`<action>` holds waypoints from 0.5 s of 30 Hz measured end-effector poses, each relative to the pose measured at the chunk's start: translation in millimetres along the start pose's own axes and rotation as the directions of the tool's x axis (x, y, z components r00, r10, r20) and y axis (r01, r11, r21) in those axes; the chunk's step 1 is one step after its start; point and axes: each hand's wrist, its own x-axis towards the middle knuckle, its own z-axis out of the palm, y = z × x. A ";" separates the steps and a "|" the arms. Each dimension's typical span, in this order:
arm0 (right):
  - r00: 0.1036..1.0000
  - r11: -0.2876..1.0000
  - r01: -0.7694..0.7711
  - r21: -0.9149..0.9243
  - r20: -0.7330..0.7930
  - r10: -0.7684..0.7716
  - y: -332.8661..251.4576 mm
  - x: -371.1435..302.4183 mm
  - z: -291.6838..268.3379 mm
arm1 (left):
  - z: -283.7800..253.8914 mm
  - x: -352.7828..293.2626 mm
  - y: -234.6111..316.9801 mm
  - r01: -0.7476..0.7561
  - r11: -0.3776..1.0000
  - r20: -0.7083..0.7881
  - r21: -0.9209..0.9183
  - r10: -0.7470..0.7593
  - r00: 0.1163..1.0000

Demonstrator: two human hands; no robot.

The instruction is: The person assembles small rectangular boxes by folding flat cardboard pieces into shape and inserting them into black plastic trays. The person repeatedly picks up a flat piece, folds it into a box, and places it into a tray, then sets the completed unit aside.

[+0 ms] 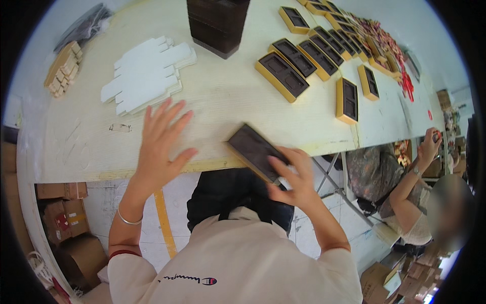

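My right hand [295, 178] grips the right end of a small gold-sided box with a dark inner tray [253, 148], its thumb resting on top. The box is tilted at the table's near edge, and slightly blurred. My left hand [163, 142] is open over the table edge, fingers spread and holding nothing. Just beyond those fingertips lies a stack of white die-cut card blanks [144, 75]. Farther back stands a tall dark brown stack [217, 28], apparently nested trays.
Several gold boxes with dark two-part trays [283, 75] spread over the table's [228, 99] right side, with red strings [406, 85] behind. Tan card pieces [64, 68] are stacked at far left. A co-worker's hand [429, 147] holds something small at right. Cartons [71, 218] stand below left.
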 end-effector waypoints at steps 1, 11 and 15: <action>0.999 0.999 -0.035 -0.039 -0.017 0.035 8.1 -14.2 -14.6 | -1.9 -7.1 -9.1 0.070 0.996 -0.013 -0.046 -0.071 0.997; 0.890 0.718 -0.450 -0.531 -0.202 0.409 120.9 -8.6 -58.5 | -18.8 19.6 -97.5 0.330 0.895 -0.140 0.301 -0.301 0.943; 0.844 0.733 -0.528 -0.428 -0.174 0.507 174.1 22.7 -62.1 | -31.6 28.6 -110.9 0.375 0.916 0.118 0.140 -0.392 0.912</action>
